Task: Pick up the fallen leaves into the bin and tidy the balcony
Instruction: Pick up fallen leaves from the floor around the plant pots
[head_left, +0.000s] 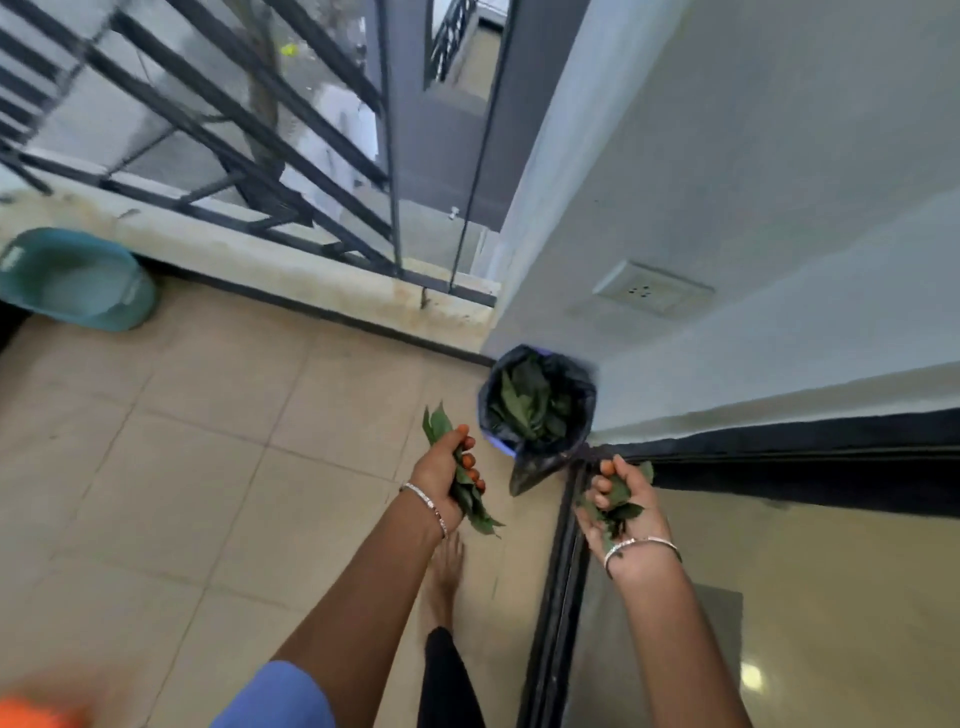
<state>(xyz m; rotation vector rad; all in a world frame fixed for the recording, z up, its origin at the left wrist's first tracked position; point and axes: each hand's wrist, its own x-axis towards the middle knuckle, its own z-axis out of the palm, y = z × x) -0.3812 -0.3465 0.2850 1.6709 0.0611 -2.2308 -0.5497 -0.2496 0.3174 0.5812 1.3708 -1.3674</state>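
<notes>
Green fallen leaves (475, 512) are bunched in the left hand (444, 475), which is knuckles up with its fingers curled tightly round them; leaf tips stick out above and below the fist. The right hand (626, 506) is palm up and cups a smaller bunch of leaves (618, 501), its fingers bent over them. Both hands hover over the beige tiled floor (208, 441), close beside a small bin lined with a black plastic bag (586, 395). The bin stands in the corner where the pale wall (779, 156) meets the balcony's low kerb (311, 275). A heap of green leaves (530, 405) lies inside it. A bare foot (444, 582) shows on the floor beneath the left arm. A teal plastic basin (78, 280) sits at far left against the kerb, below a dark metal railing (234, 130). A white socket plate (652, 288) is on the wall above the bin.
</notes>
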